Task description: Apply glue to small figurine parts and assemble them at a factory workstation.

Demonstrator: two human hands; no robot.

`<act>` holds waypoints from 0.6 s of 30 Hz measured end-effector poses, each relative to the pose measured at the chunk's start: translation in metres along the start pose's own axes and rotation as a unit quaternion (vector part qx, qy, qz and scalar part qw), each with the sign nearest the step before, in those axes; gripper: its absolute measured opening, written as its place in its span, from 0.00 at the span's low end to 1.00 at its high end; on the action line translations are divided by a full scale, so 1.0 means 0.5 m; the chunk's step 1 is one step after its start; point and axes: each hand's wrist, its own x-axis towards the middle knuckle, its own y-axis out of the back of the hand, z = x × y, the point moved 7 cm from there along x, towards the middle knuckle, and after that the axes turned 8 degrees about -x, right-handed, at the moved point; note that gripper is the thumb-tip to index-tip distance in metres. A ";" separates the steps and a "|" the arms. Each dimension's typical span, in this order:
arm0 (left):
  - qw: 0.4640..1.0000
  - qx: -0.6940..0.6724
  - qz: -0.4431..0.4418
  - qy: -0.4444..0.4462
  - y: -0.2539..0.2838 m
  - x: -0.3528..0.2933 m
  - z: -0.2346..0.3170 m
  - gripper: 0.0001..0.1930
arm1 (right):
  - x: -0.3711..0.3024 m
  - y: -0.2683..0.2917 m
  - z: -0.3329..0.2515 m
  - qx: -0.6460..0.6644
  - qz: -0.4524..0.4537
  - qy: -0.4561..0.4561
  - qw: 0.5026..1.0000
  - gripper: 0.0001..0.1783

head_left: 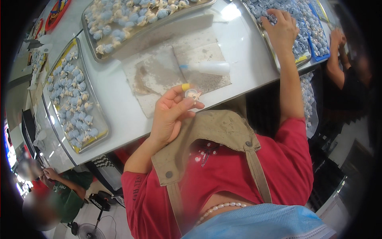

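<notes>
My left hand (172, 109), with yellow tape round one fingertip, is closed on a small cream figurine (193, 95) held between thumb and fingers above the table's front edge. My right hand (281, 31) reaches over a metal tray (274, 59) heaped with small blue-grey pieces (254, 8) at the far right. Its thumb and forefinger curl round one of these blue pieces (271, 18), partly hidden by the fingers. Below the far tray, a stained grey-white sheet (159, 75) lies on the table, with a white translucent bottle (213, 68) on its side across it.
Two more metal trays hold cream-and-blue figurines: one tray at the back (155, 26), one at the left (104, 131). A blue tray (323, 57) of small pieces stands at the right. Co-workers sit at both sides. A fan (89, 231) stands on the floor, lower left.
</notes>
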 end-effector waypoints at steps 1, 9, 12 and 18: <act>1.000 0.008 0.009 -0.007 0.001 -0.002 -0.004 0.18 | 0.010 -0.012 -0.011 -0.012 0.002 0.020 1.000 0.06; 0.998 0.033 0.029 -0.033 0.003 0.005 -0.026 0.18 | -0.051 -0.039 0.078 0.517 -0.082 -0.185 0.832 0.08; 0.999 0.035 0.023 -0.006 0.005 0.005 -0.040 0.18 | -0.103 0.028 0.028 0.503 -0.120 -0.111 0.849 0.09; 1.000 0.001 0.016 0.018 0.026 -0.010 -0.048 0.19 | -0.197 0.101 -0.133 0.671 -0.337 -0.168 0.638 0.13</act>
